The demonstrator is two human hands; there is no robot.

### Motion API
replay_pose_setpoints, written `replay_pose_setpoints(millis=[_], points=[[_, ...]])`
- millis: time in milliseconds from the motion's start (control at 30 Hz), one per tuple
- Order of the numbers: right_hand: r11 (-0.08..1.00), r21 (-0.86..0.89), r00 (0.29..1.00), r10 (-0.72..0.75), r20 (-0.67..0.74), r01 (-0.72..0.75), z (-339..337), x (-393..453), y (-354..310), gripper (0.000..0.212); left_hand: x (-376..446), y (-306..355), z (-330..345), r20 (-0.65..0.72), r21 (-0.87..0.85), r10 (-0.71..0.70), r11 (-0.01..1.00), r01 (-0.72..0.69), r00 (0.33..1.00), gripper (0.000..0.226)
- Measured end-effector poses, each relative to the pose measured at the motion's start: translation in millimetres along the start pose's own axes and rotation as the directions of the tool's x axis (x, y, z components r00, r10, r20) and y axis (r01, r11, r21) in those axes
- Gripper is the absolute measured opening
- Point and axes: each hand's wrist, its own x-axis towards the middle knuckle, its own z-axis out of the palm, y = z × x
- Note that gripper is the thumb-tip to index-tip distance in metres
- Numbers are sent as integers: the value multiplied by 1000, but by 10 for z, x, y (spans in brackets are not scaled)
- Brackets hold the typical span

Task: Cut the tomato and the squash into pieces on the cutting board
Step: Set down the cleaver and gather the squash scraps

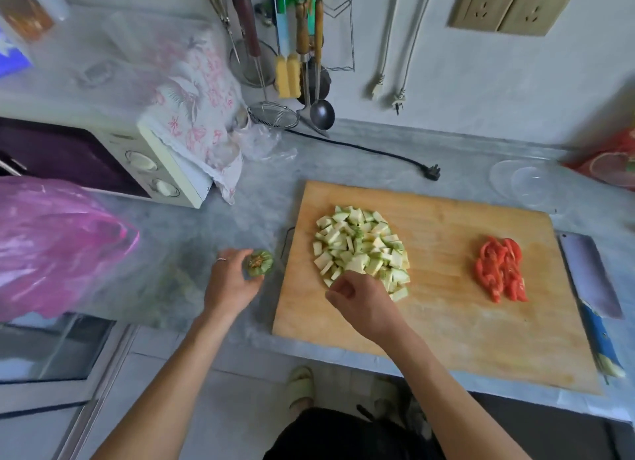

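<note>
right of board, knife [591,280] lies blade pointing away.

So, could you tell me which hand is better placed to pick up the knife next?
The right hand. It rests at the squash pieces on the cutting board, nearer the knife lying off the board's right edge. The left hand holds the squash stem end off the board's left side.

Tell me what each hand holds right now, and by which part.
Left hand grips the squash stem end by its side. Right hand rests at the squash pieces; hold unclear.
</note>
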Motion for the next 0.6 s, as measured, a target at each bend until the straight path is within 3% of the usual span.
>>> replay_pose_setpoints(millis=[100, 167, 233, 367, 467, 600], points=[[998, -50, 999, 44, -31, -46, 138, 30, -52, 12, 314, 21, -1, 184, 165, 12, 985, -43, 983, 74], [994, -73, 996, 81, -43, -83, 218, 7, -81, 14, 426, 52, 32, 287, 256, 47, 959, -124, 957, 70], [990, -93, 994, 101, -40, -105, 258, -13, -75, 13, 464, 109, 45, 302, 279, 72, 947, -160, 951, 56], [984, -94, 987, 146, -71, -152, 326, -39, -97, 14, 531, 74, -8, 302, 217, 57, 968, -127, 952, 42], [984, -66, 984, 163, -79, -168, 330, -20, -118, 14, 515, 9, -35, 219, 130, 87, 985, -117, 972, 34], [979, -54, 979, 195, -57, -198, 328, 8, -150, 14, 487, -76, -78, 207, -26, 79, 997, -76, 975, 35]])
